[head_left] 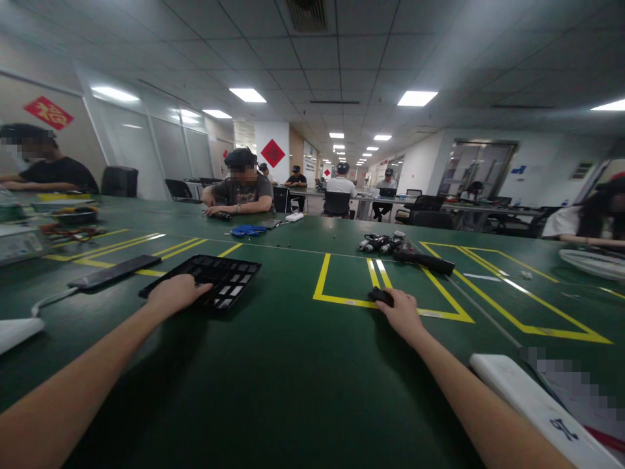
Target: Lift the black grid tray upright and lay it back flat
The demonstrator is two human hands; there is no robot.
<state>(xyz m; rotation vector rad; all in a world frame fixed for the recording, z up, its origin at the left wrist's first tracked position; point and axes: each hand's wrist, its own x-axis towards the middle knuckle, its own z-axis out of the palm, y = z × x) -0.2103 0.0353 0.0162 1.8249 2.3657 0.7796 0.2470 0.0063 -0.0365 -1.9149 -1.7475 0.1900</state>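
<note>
While the right hand (401, 311) at right holds a small black piece (379, 296) with narrow grip, the left hand (172, 294), its grip unclear, covers the near side of a probably light, stiff tray (221, 270), best held by its edges, at left on the counter (293, 378).

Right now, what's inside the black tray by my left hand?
Pale patches, too small to identify, show in the right half of the black tray. Your left hand hides whatever's beneath it.
</note>
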